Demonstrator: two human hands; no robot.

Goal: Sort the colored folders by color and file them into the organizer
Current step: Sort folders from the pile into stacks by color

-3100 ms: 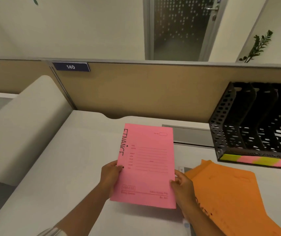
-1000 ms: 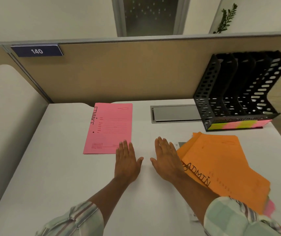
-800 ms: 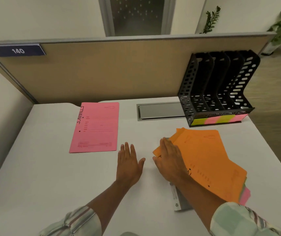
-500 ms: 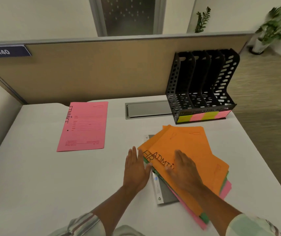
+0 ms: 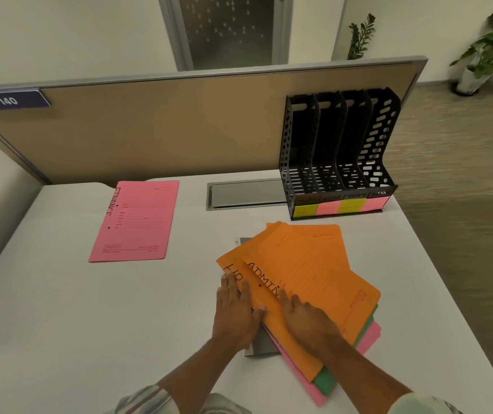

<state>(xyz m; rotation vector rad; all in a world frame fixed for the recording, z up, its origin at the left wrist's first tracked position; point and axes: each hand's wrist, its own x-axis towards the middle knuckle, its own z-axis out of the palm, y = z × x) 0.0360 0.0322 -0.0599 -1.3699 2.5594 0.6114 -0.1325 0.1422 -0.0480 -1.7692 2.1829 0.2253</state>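
Resting flat, fingers spread, left hand and right hand press the orange folders. Bare counter lies left; the stack's corner nears the right edge.

Two orange folders with black lettering are pressed under the flat hands; green and pink edges are seen beneath them. Left of the hands, a pink folder is seen. Beyond them, a black perforated organizer is fronted with yellow and pink labels.
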